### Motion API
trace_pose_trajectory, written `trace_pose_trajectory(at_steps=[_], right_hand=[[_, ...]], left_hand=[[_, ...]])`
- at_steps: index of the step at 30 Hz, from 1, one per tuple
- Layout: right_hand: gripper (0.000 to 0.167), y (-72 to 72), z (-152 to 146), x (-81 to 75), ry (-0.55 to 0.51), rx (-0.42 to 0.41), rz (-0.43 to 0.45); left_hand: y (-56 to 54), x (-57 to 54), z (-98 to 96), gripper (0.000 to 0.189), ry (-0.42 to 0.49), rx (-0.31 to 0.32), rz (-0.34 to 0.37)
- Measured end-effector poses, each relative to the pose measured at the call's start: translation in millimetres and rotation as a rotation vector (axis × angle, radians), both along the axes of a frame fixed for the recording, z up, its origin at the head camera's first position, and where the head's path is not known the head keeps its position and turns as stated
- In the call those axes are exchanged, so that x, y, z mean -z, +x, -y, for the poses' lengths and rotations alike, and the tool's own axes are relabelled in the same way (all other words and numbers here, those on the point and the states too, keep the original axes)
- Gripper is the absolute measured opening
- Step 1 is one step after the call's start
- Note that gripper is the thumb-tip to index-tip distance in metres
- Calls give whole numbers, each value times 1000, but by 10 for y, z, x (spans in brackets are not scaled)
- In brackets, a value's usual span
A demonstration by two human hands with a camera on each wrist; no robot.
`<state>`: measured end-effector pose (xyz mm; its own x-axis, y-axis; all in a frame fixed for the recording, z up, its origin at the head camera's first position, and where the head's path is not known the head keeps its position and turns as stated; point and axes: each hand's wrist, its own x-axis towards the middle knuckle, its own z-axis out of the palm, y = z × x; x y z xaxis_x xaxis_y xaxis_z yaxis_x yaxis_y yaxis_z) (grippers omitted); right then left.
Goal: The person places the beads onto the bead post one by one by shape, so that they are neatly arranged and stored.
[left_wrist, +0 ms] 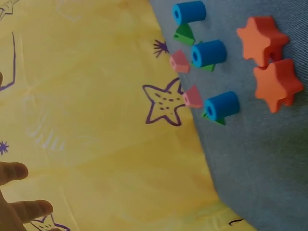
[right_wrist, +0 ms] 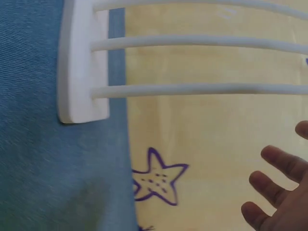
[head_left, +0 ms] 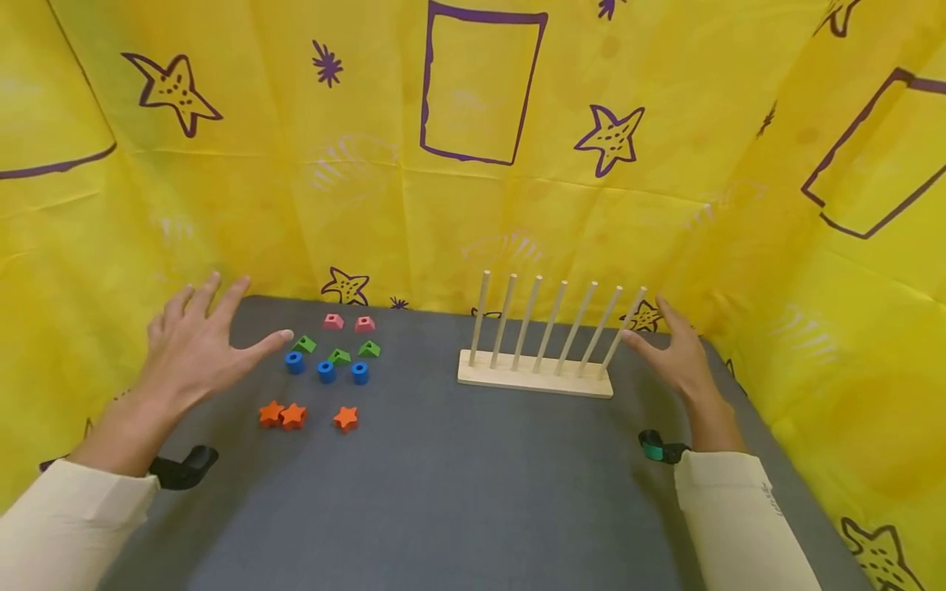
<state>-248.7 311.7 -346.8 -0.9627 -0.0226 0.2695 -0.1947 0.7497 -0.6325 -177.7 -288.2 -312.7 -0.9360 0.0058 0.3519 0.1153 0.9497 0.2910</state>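
My left hand (head_left: 195, 345) is spread wide over the left of the table, its thumb tip close to the blue cylinder beads (head_left: 326, 372) in the head view. Around these lie green triangle beads (head_left: 339, 357), two pink beads (head_left: 365, 324) behind and orange star beads (head_left: 345, 419) in front. To the right stands a wooden rack (head_left: 535, 375) with a row of several upright pegs (head_left: 550, 327). My right hand (head_left: 680, 357) has its fingers apart beside the rack's right end, the thumb tip overlapping the last peg in the head view. Neither hand holds anything.
A grey cloth covers the table (head_left: 443, 492). Yellow fabric (head_left: 473, 213) with purple starfish drawings rises behind it and along both sides. Dark straps (head_left: 185, 468) show at the wrists.
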Motion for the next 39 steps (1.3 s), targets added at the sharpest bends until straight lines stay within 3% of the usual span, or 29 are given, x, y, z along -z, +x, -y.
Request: trace_pose_trajectory(at_steps=[7, 21, 31, 39], right_hand=[[88, -81, 37, 199, -68, 27, 96], [88, -258, 85, 586, -186, 20, 171], [89, -291, 90, 843, -205, 4, 210], [83, -261, 74, 1031, -202, -55, 239]], left_hand=[[9, 168, 34, 92, 16, 22, -22], [56, 501, 9, 87, 97, 34, -39], [89, 707, 16, 85, 128, 29, -23], [155, 825, 67, 79, 208, 62, -12]])
